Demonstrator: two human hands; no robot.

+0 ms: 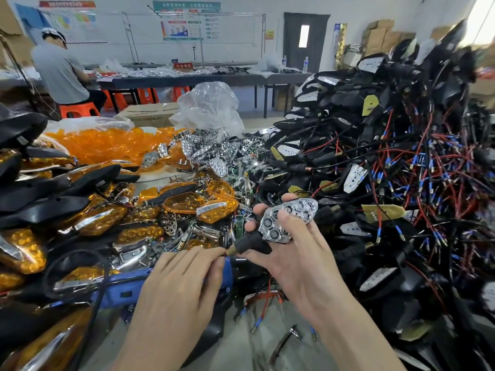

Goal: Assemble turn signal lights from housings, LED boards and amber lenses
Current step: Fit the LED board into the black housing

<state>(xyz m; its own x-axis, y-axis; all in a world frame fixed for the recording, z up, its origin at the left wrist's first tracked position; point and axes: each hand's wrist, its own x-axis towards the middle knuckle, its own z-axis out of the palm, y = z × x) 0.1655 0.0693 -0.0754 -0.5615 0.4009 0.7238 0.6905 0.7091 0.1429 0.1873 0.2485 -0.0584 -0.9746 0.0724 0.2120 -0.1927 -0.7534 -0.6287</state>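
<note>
Above cluttered bench (241, 346), right hand (297, 255) holds housing (255, 243), stem pointing lower-left.

Bright, even indoor light fills the scene, leaving only soft, shallow shadows beneath the chrome reflector (288, 220), whose facets throw small white glints. Far above and right of the reflector, a bright patch (482, 20) is blown out, and the top of the pile of wired housings (388, 156) smears into blur. Straight lines bow toward the frame edges.
</note>
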